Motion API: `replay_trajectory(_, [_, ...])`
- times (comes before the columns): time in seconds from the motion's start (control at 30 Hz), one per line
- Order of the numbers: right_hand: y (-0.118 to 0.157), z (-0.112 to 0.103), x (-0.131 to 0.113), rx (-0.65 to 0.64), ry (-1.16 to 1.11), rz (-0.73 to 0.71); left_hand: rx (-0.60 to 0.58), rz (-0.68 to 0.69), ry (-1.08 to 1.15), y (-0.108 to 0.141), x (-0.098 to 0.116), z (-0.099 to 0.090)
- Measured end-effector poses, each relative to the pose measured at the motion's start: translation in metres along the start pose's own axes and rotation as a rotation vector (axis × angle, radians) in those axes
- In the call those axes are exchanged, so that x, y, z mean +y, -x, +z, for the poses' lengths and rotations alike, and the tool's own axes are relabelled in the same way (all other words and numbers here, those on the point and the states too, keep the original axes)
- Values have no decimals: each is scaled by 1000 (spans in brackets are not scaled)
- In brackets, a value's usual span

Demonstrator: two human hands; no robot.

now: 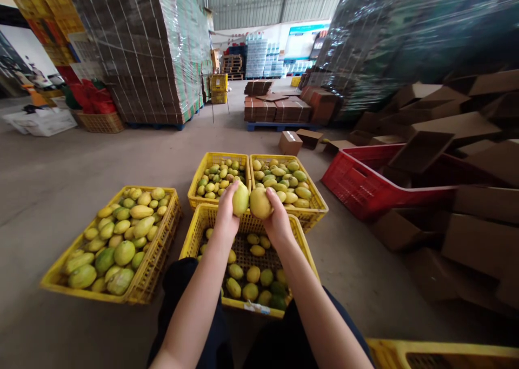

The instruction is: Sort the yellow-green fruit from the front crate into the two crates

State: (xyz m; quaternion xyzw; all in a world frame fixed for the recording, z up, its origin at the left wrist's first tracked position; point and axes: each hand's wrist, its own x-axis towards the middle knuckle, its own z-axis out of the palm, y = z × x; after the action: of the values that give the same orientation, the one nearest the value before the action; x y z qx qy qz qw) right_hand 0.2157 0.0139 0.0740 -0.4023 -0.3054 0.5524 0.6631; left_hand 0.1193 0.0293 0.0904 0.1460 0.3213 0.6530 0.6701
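Note:
My left hand (pixel 227 212) holds a green-yellow fruit (pixel 240 199), its fingers wrapped round the far side. Close beside it, my right hand (pixel 278 217) grips a yellower fruit (pixel 260 203). Both hands are raised over the near yellow crate (pixel 302 245), where several green and yellow fruits lie with part of the crate's floor showing. Just beyond are a back left crate (pixel 197 181) of small fruits and a back right crate (pixel 320 201) of larger ones. A full crate (pixel 152 272) of mixed green and yellow fruits stands at the left.
On the right, a red crate (pixel 348 188) stands among heaped cardboard boxes (pixel 478 239). A yellow crate edge (pixel 446 349) shows at the bottom right. Ahead, flattened cardboard lies on a blue pallet (pixel 279 126), with a small carton (pixel 290 143) before it. Wrapped stacks (pixel 138 50) rise behind.

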Motion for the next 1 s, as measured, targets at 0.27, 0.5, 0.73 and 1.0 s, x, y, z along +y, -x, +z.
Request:
replay_trajectory(0.27, [-6,-5,8,132,156,-176,15,-173,122,-2,2,-1])
replay_trajectory(0.5, [-9,-2,24,44,435,-420,-31,-199,186,8,-6,7])
replay_trajectory(0.73, [4,14,26,-31,633,-554,-146,-178,203,8,0,1])
replay_trajectory(1.0, [20,36,22,-78,675,-649,-160,-151,212,10,0,-9])
